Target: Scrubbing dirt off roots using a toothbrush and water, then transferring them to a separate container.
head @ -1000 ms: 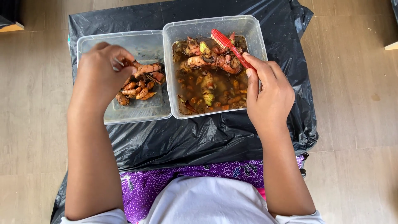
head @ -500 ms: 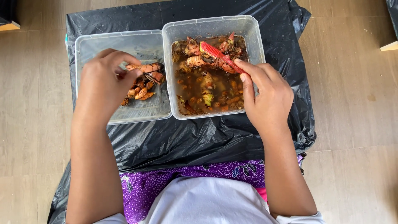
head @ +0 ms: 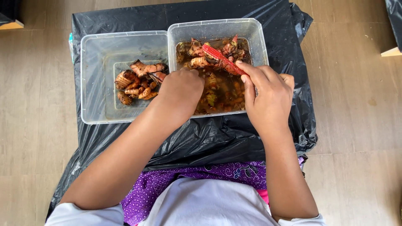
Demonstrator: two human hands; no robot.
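Head view:
- Two clear tubs sit side by side on a black sheet (head: 201, 142); the right tub (head: 259, 42) serves as landmark.
- Right tub holds brown water and roots (head: 199, 62).
- Right hand (head: 270, 98), at the tub's right rim, is closed around a red brush (head: 224, 59); its bristle end lies over the roots at the tub's far side.
- Left hand (head: 181, 90) reaches over the tub's left wall, fingers curled down; grip cannot be told.
- Left tub (head: 94, 75), touching the right tub, holds cleaner roots (head: 138, 81).
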